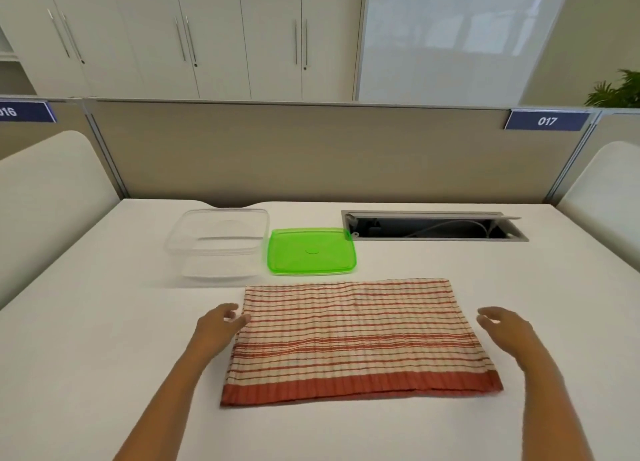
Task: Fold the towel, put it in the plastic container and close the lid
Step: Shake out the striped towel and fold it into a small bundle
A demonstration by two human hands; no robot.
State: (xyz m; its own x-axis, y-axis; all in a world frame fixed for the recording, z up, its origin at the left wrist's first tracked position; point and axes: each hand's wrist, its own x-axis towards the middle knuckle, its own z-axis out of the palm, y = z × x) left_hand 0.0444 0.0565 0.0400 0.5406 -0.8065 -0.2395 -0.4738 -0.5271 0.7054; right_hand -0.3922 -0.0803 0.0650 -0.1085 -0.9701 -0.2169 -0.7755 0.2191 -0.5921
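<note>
1. Nearest to us, the towel (356, 339) lies flat on the white table (86, 356) — red and cream stripes, a solid red band along its near edge, which looks doubled over.
2. Our left hand (218, 325) sits at the towel's left edge, fingers loosely curled and open, fingertips touching or just beside the cloth; we cannot tell whether it grips anything.
3. Our right hand (502, 325) hovers just beside the right edge, open, fingers spread, holding nothing.
4. Beyond the towel, the clear plastic container (218, 242) stands upright and uncovered — we see nothing inside it.
5. Just to its right, the green lid (311, 251) lies flat on the table, apart from the container.
6. Farther back, a cable hatch (433, 225) is open in the tabletop, a cord showing inside.
</note>
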